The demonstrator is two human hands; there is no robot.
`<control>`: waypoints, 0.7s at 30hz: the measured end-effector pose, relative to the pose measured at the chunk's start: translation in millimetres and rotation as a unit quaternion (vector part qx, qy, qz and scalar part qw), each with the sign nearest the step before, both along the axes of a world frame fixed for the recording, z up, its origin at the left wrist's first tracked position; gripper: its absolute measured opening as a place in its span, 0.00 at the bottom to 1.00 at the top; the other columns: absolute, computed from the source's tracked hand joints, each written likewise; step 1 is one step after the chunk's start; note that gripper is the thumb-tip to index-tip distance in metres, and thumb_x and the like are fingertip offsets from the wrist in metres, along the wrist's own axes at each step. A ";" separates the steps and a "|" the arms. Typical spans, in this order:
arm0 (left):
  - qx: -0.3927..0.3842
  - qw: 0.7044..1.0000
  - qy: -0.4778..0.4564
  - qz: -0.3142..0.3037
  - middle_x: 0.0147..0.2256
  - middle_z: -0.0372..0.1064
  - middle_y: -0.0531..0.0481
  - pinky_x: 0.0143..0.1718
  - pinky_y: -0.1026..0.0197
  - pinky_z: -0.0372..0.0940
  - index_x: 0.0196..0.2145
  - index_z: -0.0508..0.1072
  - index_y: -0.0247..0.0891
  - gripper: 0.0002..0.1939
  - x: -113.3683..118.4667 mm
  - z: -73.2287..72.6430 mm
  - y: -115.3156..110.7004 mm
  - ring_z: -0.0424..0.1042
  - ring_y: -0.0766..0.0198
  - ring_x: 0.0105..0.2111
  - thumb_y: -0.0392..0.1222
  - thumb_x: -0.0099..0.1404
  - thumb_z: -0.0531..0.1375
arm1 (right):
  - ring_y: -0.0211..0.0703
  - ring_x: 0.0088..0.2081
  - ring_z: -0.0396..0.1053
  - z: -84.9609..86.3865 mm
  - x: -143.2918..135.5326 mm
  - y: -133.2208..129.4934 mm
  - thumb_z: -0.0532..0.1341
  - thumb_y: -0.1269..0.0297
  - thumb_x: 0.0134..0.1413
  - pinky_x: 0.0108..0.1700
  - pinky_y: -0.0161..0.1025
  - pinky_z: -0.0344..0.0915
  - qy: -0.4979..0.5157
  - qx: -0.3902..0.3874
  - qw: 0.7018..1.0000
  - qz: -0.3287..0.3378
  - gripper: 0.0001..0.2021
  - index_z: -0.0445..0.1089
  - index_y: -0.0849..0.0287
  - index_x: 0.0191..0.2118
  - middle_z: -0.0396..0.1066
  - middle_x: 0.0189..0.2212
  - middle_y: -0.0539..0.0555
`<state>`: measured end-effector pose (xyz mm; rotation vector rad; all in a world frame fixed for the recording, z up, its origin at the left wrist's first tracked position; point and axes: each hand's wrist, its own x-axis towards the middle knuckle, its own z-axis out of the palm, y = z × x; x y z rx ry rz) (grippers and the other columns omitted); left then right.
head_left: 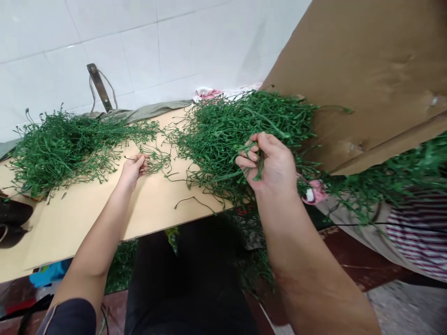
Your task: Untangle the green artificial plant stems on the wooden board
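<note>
Left pile (59,146) of green sprigs lies on the surface (104,209), far left. Left hand (133,170), grip pinched on one thin sprig (157,163) at its stem end, beside that pile. Right pile (237,135) sits mid-surface, against cardboard (366,70). Right hand (270,163), grip clenched on several sprigs, at its near edge. Judged light, springy, tangle-prone; best taken by stems.

White tiled wall (139,42) behind a pale wooden board (104,209)
</note>
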<state>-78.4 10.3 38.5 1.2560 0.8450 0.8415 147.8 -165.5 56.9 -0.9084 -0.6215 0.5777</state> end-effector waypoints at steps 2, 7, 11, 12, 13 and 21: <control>0.014 1.000 0.004 0.011 0.19 0.61 0.58 0.18 0.73 0.55 0.31 0.68 0.34 0.11 -7.6 7.6 -4.6 0.60 0.77 0.17 0.42 0.51 0.62 | 0.30 0.16 0.43 -3.2 -4.8 -0.4 0.63 0.56 0.43 0.15 0.32 0.38 -0.005 -0.008 1.000 0.015 0.11 0.62 0.54 0.23 0.48 0.16 0.44; 0.136 0.986 0.064 -0.067 0.20 0.62 0.57 0.22 0.71 0.57 0.31 0.68 0.36 0.06 -4.4 24.7 -51.1 0.61 0.75 0.19 0.39 0.54 0.59 | 0.30 0.16 0.45 -2.8 -11.6 7.3 0.62 0.56 0.45 0.16 0.32 0.41 -0.004 -0.001 0.999 0.042 0.11 0.62 0.54 0.23 0.48 0.16 0.44; 0.274 0.881 0.225 -0.313 0.25 0.68 0.52 0.29 0.66 0.60 0.31 0.70 0.37 0.04 13.1 9.5 -111.1 0.66 0.69 0.26 0.37 0.56 0.57 | 0.30 0.16 0.45 10.8 -12.9 9.0 0.62 0.57 0.47 0.16 0.32 0.43 0.020 0.012 0.999 0.024 0.11 0.61 0.54 0.23 0.48 0.16 0.44; 0.328 0.835 0.249 -0.366 0.27 0.70 0.51 0.31 0.65 0.61 0.33 0.70 0.37 0.06 18.5 2.8 -124.0 0.67 0.67 0.28 0.36 0.56 0.57 | 0.30 0.16 0.45 15.5 -14.1 7.3 0.61 0.57 0.48 0.16 0.31 0.43 0.026 0.012 0.999 0.017 0.11 0.60 0.54 0.23 0.48 0.16 0.44; 0.371 0.795 0.255 -0.406 0.29 0.71 0.50 0.33 0.63 0.61 0.35 0.70 0.37 0.08 24.4 -4.0 -135.2 0.68 0.65 0.31 0.34 0.56 0.56 | 0.30 0.16 0.45 20.3 -15.6 4.6 0.61 0.59 0.48 0.16 0.31 0.43 0.035 0.010 0.999 0.010 0.11 0.60 0.55 0.22 0.48 0.16 0.44; 0.434 0.706 0.289 -0.479 0.40 0.70 0.42 0.36 0.58 0.63 0.51 0.60 0.32 0.28 79.7 -32.1 -180.5 0.69 0.56 0.39 0.45 0.55 0.60 | 0.26 0.18 0.49 41.4 -16.4 -27.8 0.56 0.71 0.54 0.17 0.29 0.45 0.066 0.017 0.996 -0.063 0.11 0.61 0.58 0.21 0.51 0.19 0.45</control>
